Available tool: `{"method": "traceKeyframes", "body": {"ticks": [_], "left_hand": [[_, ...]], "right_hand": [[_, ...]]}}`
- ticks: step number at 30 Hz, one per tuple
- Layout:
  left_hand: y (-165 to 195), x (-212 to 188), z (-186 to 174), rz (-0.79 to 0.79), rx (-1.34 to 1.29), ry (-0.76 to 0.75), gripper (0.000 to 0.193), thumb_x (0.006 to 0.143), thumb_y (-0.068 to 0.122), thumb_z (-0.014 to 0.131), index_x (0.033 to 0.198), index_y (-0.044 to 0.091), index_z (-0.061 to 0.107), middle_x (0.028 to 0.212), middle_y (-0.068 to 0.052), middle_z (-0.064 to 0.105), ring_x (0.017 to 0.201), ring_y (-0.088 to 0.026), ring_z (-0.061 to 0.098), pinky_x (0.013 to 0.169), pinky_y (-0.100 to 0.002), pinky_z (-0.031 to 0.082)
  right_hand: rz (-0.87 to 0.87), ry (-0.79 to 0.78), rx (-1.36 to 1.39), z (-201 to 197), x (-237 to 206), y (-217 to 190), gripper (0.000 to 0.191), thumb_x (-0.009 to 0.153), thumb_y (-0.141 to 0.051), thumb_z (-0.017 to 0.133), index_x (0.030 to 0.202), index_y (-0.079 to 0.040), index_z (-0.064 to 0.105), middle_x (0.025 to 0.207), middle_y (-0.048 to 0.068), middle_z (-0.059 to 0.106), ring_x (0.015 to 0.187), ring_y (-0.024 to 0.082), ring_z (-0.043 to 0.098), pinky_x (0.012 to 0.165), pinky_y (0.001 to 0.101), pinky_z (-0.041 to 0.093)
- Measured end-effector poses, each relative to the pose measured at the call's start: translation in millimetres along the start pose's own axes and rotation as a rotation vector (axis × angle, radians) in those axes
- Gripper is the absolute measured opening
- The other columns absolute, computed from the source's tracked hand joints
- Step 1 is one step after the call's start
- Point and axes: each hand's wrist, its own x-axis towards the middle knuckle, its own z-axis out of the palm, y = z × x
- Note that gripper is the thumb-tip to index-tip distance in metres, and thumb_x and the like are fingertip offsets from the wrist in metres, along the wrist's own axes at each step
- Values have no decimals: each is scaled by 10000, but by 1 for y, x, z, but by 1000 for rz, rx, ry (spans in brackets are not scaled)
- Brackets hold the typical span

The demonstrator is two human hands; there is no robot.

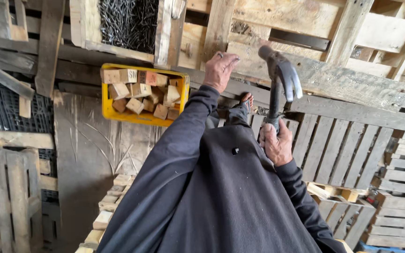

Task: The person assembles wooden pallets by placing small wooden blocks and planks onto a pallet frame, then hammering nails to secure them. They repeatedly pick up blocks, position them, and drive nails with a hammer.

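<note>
1. Dark sleeves fill the foreground; right hand (276, 146) is clenched tight around a claw hammer (277, 82), raised at one o'clock.
2. Left hand (220, 70), fingers pinched on the plank (315, 75) at twelve; whether they hold a nail, I cannot tell.
3. A glancing blow could likely strike those fingers.

This is a pallet workshop. Slatted wooden pallets (338, 150) lie at three o'clock and eight o'clock, a yellow crate (113, 110) of cut wood blocks (141, 93) sits at eleven, and what looks like a bin of loose nails (128, 23) stands at twelve.
</note>
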Motion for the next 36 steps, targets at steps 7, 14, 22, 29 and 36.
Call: {"method": "traceKeyframes", "body": {"ticks": [7, 14, 22, 29, 36], "left_hand": [[-4, -2, 7, -109, -206, -44, 167, 926, -18, 732, 1066, 72, 748, 1077, -77, 724, 970, -164, 734, 870, -270, 618], [0, 1, -2, -38, -141, -6, 192, 852, 23, 801, 1033, 79, 768, 1022, -76, 730, 947, -197, 710, 860, -285, 628], [-9, 2, -3, -135, -111, -140, 179, 931, 107, 829, 1101, 142, 785, 1061, -28, 761, 971, -168, 741, 860, -270, 639], [-25, 35, -50, -180, 230, -597, 1230, 542, 277, 1025, 1497, 67, 278, 1529, -194, 351, 1346, -450, 340, 1125, -560, 311], [-36, 48, -20, -226, 360, -628, 1278, 425, 390, 1053, 1493, 256, 363, 1591, -27, 378, 1450, -367, 283, 1263, -549, 223]], "right_hand": [[-91, -24, -16, 10, 6, -2, 414, 1047, -426, 610, 1032, -14, 576, 699, -6, 567, 589, 62, 513, 538, 235, 429], [172, 6, -141, 9, 18, 22, 382, 1035, -412, 620, 1027, -35, 559, 690, -17, 527, 573, 58, 478, 494, 240, 409], [309, -3, -159, 12, 20, -11, 410, 998, -444, 574, 1042, -37, 582, 659, -7, 541, 521, 76, 515, 455, 250, 453], [-385, 19, 191, 7, 8, -30, 406, 1064, -427, 618, 1113, -27, 569, 800, 34, 610, 647, 117, 546, 592, 266, 468], [389, 15, -84, 1, 40, -21, 303, 1062, -339, 573, 1031, -37, 590, 687, 7, 532, 530, 95, 486, 446, 264, 404]]}}
